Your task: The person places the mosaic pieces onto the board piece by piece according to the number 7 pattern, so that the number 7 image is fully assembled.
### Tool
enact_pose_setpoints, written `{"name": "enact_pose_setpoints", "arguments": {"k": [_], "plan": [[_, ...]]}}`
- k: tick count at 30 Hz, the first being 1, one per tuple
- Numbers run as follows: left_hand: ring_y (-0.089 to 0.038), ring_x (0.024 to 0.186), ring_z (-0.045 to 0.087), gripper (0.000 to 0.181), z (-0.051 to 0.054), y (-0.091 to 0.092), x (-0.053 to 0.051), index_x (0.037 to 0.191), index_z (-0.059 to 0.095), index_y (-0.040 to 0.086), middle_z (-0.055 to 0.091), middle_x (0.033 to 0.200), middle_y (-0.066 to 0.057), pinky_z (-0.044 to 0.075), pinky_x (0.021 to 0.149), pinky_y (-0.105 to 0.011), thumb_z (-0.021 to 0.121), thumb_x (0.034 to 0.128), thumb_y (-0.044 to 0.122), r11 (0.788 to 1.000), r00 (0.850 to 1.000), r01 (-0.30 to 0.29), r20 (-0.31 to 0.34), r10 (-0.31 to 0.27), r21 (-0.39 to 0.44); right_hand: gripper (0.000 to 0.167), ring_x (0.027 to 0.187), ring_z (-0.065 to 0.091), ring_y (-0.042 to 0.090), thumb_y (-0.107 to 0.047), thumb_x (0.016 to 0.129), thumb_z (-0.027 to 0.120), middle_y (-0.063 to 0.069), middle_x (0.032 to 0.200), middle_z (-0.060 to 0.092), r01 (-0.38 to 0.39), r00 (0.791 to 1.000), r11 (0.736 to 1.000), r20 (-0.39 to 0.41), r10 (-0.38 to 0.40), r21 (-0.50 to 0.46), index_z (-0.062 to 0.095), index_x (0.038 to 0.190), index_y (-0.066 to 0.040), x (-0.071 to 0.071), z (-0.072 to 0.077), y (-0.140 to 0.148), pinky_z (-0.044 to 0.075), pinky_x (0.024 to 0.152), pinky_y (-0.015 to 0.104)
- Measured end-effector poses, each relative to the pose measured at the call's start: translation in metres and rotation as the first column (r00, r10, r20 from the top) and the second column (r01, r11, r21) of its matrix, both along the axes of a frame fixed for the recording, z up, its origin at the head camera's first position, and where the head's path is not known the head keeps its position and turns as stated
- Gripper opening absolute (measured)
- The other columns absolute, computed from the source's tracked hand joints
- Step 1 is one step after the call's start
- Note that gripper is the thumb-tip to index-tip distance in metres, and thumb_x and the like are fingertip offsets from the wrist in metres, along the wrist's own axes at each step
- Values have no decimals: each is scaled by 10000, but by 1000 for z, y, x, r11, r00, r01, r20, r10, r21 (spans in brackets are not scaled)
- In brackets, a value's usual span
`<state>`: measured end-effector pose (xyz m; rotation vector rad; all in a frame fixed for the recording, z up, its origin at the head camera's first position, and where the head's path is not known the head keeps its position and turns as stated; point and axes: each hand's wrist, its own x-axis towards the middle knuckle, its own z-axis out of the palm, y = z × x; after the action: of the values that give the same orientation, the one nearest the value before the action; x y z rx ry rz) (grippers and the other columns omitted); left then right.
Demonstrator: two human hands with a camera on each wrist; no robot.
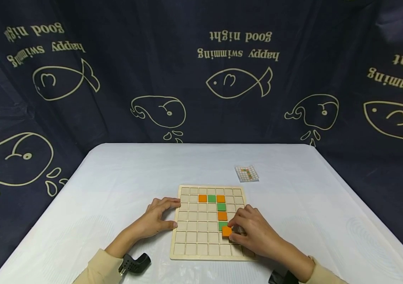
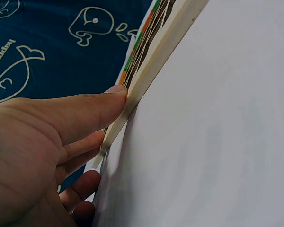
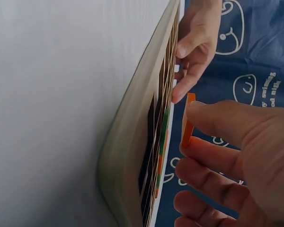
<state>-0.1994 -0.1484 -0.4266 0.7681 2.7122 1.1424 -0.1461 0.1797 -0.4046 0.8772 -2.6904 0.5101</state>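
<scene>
A wooden grid board [image 1: 190, 237] lies flat on the table. My right hand [image 1: 256, 232] pinches an orange square tile [image 1: 226, 232] between thumb and forefinger, just above the board. In the right wrist view this tile [image 3: 188, 120] is seen edge-on, apart from the grid. Orange and green tiles alternate in the board's cells: a short row near the far side, from an orange tile [image 1: 202, 198] rightward, then a column towards me, down to a partly covered green tile [image 1: 222, 226]. My left hand [image 1: 153, 221] touches the board's left edge, its thumb [image 2: 97, 111] and fingers extended.
A small card [image 1: 246, 174] printed with a coloured grid pattern lies beyond the board's far right corner. The white-covered table [image 1: 123, 169] surrounds the board. Behind it hangs a dark blue curtain [image 1: 144, 71] with fish and whale drawings.
</scene>
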Motion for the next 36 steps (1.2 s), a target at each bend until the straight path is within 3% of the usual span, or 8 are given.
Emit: {"name": "enact_pose_setpoints", "arguments": {"k": [9,19,36], "plan": [[-161,1156,350,561,0,0,0,1296,558,152,450,1432,56,243,952,-432,747,781,270,1000,1000,0,-14,0,-2,180,794,334,1,-311,727,785,-147,820,559,-24,1000,1000,-14,24,19,708,868,-232,1,-4,-2,303,732,231],[-155,1149,350,561,0,1,1,1295,558,154,448,1434,58,247,946,-423,749,780,269,1000,1000,-3,-11,3,-3,207,810,344,6,-369,722,785,-168,829,545,-12,999,998,41,10,57,704,860,-238,1,-4,-4,308,761,243],[-160,1149,343,566,0,0,0,1296,557,157,449,1429,50,241,945,-429,753,777,269,1000,1000,-2,-6,2,-1,230,807,361,11,-385,699,799,-157,817,555,-36,999,996,-14,37,75,706,854,-244,1,-6,-5,312,749,241]]}}
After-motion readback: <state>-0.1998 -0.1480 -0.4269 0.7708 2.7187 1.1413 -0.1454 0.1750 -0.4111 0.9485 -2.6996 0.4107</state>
